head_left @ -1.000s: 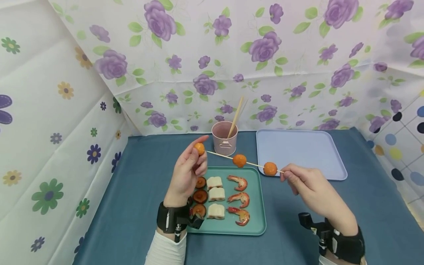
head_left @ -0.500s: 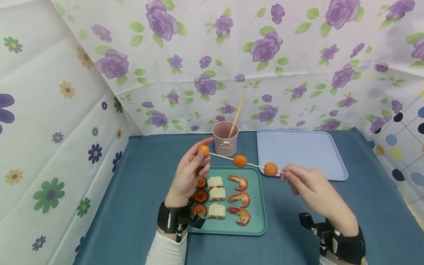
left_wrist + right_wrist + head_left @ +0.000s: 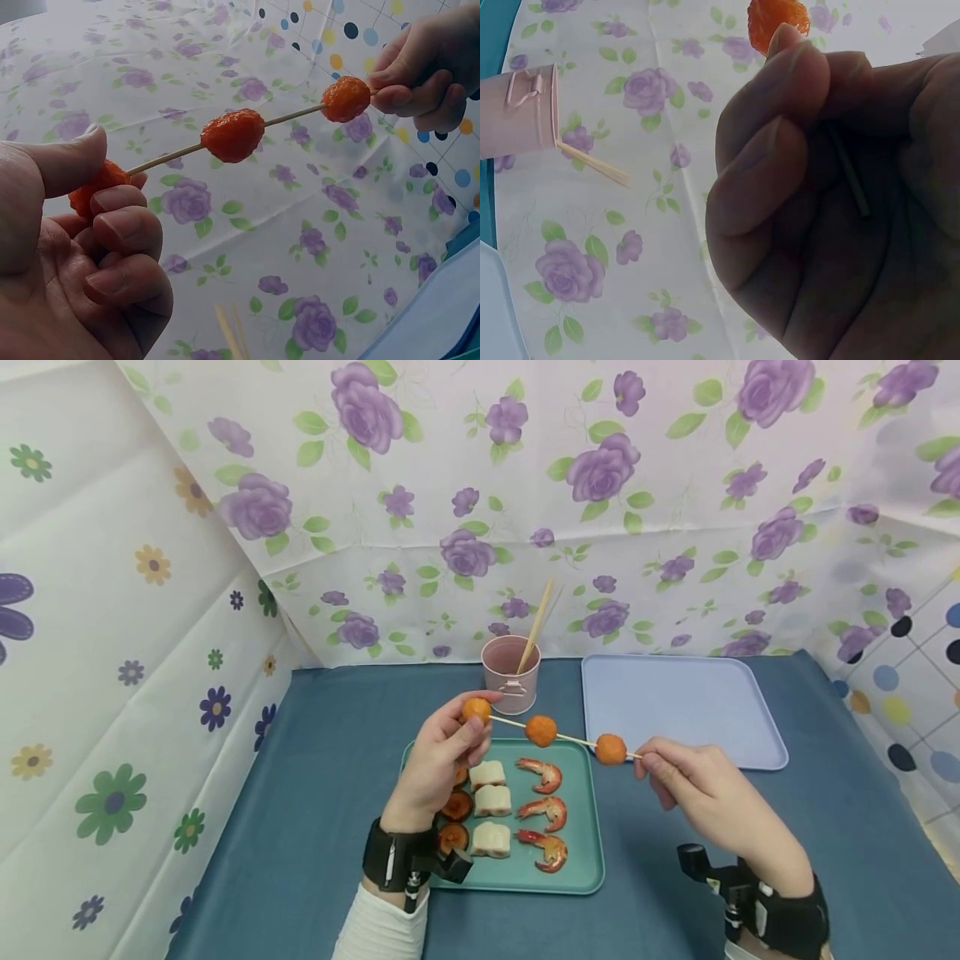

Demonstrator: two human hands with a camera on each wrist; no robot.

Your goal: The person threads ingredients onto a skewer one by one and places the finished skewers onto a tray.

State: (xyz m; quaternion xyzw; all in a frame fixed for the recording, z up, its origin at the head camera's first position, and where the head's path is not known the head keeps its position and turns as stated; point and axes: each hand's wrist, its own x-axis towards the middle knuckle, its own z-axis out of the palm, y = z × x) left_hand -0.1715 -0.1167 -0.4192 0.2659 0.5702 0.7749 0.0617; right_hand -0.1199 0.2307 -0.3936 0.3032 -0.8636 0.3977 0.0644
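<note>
Over the back of the green tray, a thin wooden skewer is held between two hands. My left hand pinches an orange ball at the skewer's left end, with thumb and fingers around it. In the middle of the stick sits a second orange ball. A third orange ball is close to my right hand, whose thumb and fingers grip the skewer's right end. In the right wrist view, the tail of the skewer shows inside the curled palm.
The green tray bears shrimp, white blocks and brown round mushroom-like pieces, partly behind the left hand. A pink bucket with wooden sticks stands behind. A pale blue tray lies at the back right.
My left hand has moved right and slightly down with its orange ball, which now sits farther along the skewer, closer to the middle ball. The right hand has barely moved.
</note>
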